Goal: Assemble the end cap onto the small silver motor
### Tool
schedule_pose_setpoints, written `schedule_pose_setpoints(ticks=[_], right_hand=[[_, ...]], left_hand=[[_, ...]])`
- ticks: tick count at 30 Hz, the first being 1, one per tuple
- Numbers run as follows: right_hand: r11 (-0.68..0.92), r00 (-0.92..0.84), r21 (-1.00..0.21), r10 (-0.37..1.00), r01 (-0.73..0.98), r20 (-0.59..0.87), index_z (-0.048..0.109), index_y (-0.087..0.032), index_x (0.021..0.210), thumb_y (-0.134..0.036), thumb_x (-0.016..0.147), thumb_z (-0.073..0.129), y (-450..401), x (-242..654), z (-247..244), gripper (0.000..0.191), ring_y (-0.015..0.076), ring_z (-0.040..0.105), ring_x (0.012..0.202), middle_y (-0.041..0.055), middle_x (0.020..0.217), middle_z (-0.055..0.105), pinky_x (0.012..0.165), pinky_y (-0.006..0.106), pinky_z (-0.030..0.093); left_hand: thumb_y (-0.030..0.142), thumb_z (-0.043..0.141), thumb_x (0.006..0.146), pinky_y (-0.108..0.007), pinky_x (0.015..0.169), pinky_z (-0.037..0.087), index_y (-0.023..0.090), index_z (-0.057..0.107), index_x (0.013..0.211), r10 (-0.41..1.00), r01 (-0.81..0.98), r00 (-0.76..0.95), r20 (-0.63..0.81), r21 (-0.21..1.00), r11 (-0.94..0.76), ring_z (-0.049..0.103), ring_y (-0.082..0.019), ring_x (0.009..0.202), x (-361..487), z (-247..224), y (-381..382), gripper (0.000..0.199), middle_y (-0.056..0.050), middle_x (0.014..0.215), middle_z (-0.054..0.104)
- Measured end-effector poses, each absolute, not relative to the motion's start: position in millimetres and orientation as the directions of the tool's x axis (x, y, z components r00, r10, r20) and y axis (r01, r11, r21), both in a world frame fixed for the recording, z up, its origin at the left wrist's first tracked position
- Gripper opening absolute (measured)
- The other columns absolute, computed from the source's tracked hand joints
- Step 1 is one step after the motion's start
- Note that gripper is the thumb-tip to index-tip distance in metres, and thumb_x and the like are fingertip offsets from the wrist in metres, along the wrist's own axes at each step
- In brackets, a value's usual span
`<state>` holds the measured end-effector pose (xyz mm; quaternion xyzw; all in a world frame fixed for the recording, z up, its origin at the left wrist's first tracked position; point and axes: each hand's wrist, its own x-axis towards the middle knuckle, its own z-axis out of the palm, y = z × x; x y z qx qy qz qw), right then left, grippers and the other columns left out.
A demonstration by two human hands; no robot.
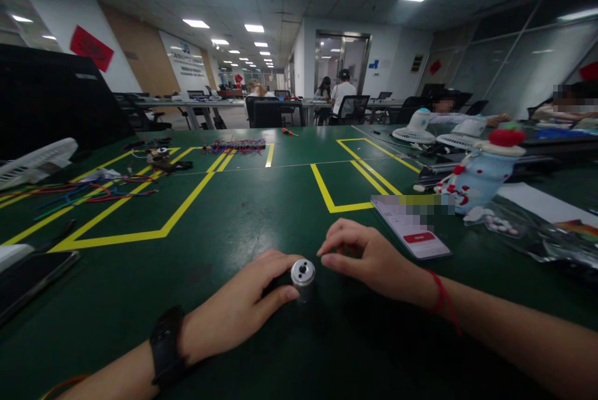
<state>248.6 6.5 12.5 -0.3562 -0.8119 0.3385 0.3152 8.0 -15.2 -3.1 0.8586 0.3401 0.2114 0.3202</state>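
Observation:
A small silver metal cylinder [303,273] with small holes in its round top face stands upright on the green table. My left hand [247,300], with a black band on its wrist, is closed on its left side between thumb and fingers. Just right of the cylinder is my right hand [359,257], apart from it. Its thumb and forefinger tips come together in a pinch; anything between them is too small to make out. A red string circles that wrist. Beyond my right hand lies a phone [427,241] with its screen lit.
Yellow tape [187,205] marks areas on the table [252,200]. Loose wires [112,191] lie left, a wire bundle [238,146] and orange-handled screwdriver [289,132] farther back. A light-blue plush-like item [490,176] and white fans [415,129] stand right. Several people sit beyond.

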Motion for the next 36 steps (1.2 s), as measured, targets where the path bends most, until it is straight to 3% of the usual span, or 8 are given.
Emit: schedule_pose_setpoints(ticks=[7,12,18,22,25,29,31,36], right_hand=[[0.621,-0.701,-0.629,0.694,0.468,0.163,0.073,-0.026,0.094,-0.03,0.079,0.067,5.8,259.3,-3.3,0.016,0.0179,0.054,0.092,0.0038,0.099,0.057,0.084,0.035,0.043],[0.598,-0.701,-0.663,0.697,0.451,0.151,0.072,-0.027,0.098,-0.03,0.079,0.068,6.1,257.8,-1.2,0.02,0.0182,0.053,0.094,0.004,0.101,0.057,0.085,0.035,0.042],[0.228,-0.464,-0.935,0.882,0.272,0.08,0.069,-0.018,0.096,-0.037,0.085,0.059,18.2,265.6,-2.6,0.024,0.0142,0.056,0.079,0.0038,0.092,0.062,0.071,0.028,0.043],[0.055,-0.275,-0.992,0.961,0.114,0.022,0.066,-0.016,0.092,-0.041,0.086,0.055,27.2,270.5,-10.1,0.028,0.0115,0.052,0.067,0.0022,0.08,0.06,0.061,0.026,0.041],[0.205,-0.416,-0.939,0.906,0.274,0.077,0.067,-0.017,0.089,-0.036,0.086,0.057,21.8,268.8,-7.1,0.022,0.0126,0.053,0.071,0.0029,0.083,0.061,0.064,0.027,0.042],[0.578,-0.689,-0.705,0.703,0.411,0.175,0.071,-0.021,0.09,-0.026,0.075,0.069,5.9,259.6,0.6,0.015,0.0163,0.054,0.084,0.0037,0.095,0.06,0.077,0.032,0.044],[0.618,-0.684,-0.67,0.694,0.41,0.222,0.071,-0.021,0.091,-0.023,0.077,0.068,1.1,253.3,3.4,0.014,0.0163,0.054,0.086,0.0037,0.095,0.058,0.079,0.032,0.044],[0.587,-0.522,-0.736,0.767,0.337,0.373,0.069,-0.023,0.094,-0.026,0.083,0.063,-1.4,233.8,14.5,0.013,0.0138,0.054,0.085,0.0029,0.096,0.055,0.071,0.025,0.046]], left_hand=[[0.022,0.048,0.097,-0.033,0.087,0.042,0.029,0.05,0.125,0.721,0.458,0.679,0.138,0.688,-0.563,0.053,-0.021,0.097,6.6,-1.6,-16.1,0.03,-0.002,0.109,0.059],[0.023,0.048,0.097,-0.035,0.089,0.041,0.031,0.048,0.128,0.719,0.446,0.679,0.146,0.697,-0.562,0.053,-0.022,0.1,6.0,-2.4,-16.0,0.032,-0.002,0.112,0.059],[0.025,0.048,0.097,-0.036,0.091,0.041,0.031,0.046,0.13,0.723,0.456,0.675,0.147,0.687,-0.566,0.053,-0.022,0.103,5.3,-3.0,-16.1,0.033,-0.003,0.116,0.059],[0.026,0.048,0.097,-0.038,0.091,0.041,0.033,0.045,0.131,0.738,0.474,0.66,0.142,0.683,-0.555,0.052,-0.023,0.105,4.4,-4.3,-17.0,0.035,-0.003,0.117,0.058],[0.025,0.048,0.097,-0.037,0.091,0.041,0.033,0.045,0.131,0.734,0.469,0.665,0.138,0.688,-0.555,0.053,-0.022,0.104,4.3,-4.4,-17.4,0.035,-0.003,0.116,0.059],[0.024,0.049,0.096,-0.036,0.088,0.042,0.031,0.048,0.128,0.728,0.458,0.67,0.146,0.69,-0.56,0.054,-0.022,0.1,5.6,-3.7,-16.5,0.033,-0.003,0.112,0.06],[0.025,0.049,0.096,-0.035,0.086,0.043,0.03,0.049,0.126,0.732,0.46,0.665,0.149,0.69,-0.559,0.055,-0.022,0.097,6.6,-3.6,-15.9,0.031,-0.003,0.109,0.061],[0.027,0.051,0.095,-0.033,0.084,0.043,0.027,0.054,0.118,0.729,0.453,0.663,0.172,0.682,-0.573,0.055,-0.022,0.095,9.6,-4.2,-15.1,0.023,-0.003,0.105,0.061]])
